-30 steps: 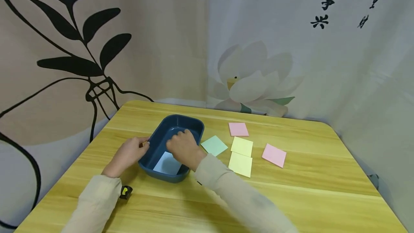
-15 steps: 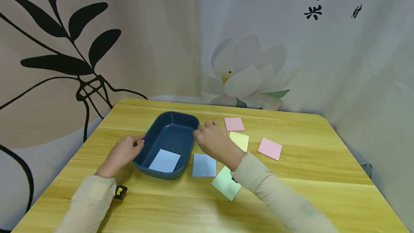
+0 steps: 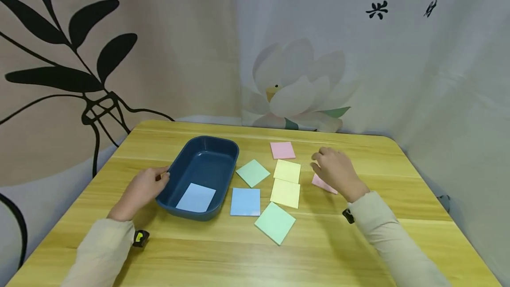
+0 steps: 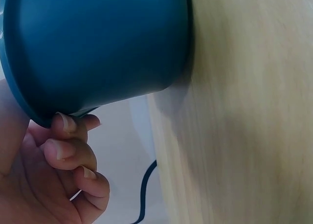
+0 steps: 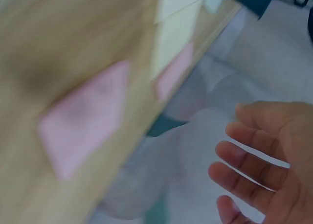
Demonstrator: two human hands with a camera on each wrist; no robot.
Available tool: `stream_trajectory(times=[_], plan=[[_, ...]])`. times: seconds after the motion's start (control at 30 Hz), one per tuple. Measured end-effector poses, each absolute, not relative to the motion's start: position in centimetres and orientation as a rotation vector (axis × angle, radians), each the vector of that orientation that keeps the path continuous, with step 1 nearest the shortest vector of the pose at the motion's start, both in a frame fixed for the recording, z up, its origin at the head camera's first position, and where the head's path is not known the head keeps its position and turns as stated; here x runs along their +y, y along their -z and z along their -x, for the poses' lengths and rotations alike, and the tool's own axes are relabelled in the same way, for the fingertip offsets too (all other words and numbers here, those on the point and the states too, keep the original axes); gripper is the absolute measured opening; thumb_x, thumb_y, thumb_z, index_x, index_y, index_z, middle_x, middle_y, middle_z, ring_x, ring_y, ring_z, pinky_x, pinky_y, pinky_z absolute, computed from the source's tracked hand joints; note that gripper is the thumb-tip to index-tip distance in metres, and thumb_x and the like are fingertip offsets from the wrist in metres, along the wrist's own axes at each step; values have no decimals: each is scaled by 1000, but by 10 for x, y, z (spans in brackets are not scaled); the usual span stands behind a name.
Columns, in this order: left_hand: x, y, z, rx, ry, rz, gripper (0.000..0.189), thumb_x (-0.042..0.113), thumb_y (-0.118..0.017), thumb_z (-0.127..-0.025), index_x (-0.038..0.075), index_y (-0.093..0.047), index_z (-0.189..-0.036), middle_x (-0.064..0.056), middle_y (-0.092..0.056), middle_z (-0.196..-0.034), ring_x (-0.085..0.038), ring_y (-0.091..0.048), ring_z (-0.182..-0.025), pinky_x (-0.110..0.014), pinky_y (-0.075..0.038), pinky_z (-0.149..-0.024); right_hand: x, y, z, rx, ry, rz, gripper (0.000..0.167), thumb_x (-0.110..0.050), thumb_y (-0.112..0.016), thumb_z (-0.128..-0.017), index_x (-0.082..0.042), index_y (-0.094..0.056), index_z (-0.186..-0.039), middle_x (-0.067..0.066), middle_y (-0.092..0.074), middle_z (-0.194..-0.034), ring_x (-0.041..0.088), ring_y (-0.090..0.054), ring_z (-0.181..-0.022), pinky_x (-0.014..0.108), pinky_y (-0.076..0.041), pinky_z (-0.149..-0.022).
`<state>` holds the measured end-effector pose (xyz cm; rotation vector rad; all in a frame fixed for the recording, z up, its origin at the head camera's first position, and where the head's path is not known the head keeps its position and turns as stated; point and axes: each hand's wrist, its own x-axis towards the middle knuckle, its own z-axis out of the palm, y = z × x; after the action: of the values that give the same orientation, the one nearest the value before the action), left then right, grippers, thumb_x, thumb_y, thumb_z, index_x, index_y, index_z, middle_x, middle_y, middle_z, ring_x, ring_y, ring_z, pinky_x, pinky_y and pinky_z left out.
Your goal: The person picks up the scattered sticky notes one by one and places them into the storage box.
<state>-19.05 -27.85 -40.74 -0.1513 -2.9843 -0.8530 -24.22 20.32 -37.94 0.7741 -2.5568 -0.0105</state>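
Observation:
My left hand (image 3: pixel 139 190) pinches the near-left rim of a dark blue plastic tub (image 3: pixel 205 163). In the left wrist view its fingers (image 4: pixel 66 150) curl against the outside of the rim. One light blue sticky note (image 3: pixel 196 197) lies inside the tub, at its near end. My right hand (image 3: pixel 338 171) hovers over a pink sticky note (image 3: pixel 322 185) at the right and partly hides it from the head camera. Seen from the right wrist, this pink note (image 5: pixel 88 120) lies flat on the table, apart from the loosely bent, empty fingers (image 5: pixel 244 180).
Between tub and right hand lie a blue note (image 3: pixel 245 202), two green notes (image 3: pixel 253 172), two yellow notes (image 3: pixel 287 171) edge to edge and another pink note (image 3: pixel 283 150). They rest on a wooden table (image 3: pixel 223 256). A printed curtain (image 3: pixel 199 56) hangs behind.
My right hand has left the inside of the tub and moved right, past the yellow notes, to the right-hand pink note. The blue note in the tub is fully uncovered. The left hand stays on the rim.

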Motion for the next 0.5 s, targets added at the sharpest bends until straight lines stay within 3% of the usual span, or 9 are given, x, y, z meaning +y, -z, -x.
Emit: stream_trajectory(times=[0.03, 0.27, 0.5], plan=[[-279, 407, 190, -2985, 851, 148, 45, 19, -43, -100, -7, -49, -136, 2, -34, -50, -12, -30, -43, -25, -28, -41, 206, 375, 238, -2622, -27, -746, 19, -13, -76, -81, 0, -73, -94, 11, -65, -84, 25, -63, -71, 38, -52, -59], [-281, 409, 187, -2978, 852, 153, 45, 20, -43, -101, -6, -49, -136, 3, -33, -49, -12, -28, -42, -25, -27, -40, 241, 393, 249, -2991, -379, -525, 31, -19, -66, -91, 5, -68, -111, 17, -64, -100, 31, -63, -89, 46, -52, -76], [-281, 411, 190, -2983, 857, 155, 45, 21, -43, -100, -5, -48, -137, 2, -35, -48, -12, -28, -40, -25, -29, -38, 266, 408, 257, -3128, -631, -447, 43, -19, -59, -95, 14, -57, -123, 31, -58, -113, 41, -59, -101, 51, -49, -85]])
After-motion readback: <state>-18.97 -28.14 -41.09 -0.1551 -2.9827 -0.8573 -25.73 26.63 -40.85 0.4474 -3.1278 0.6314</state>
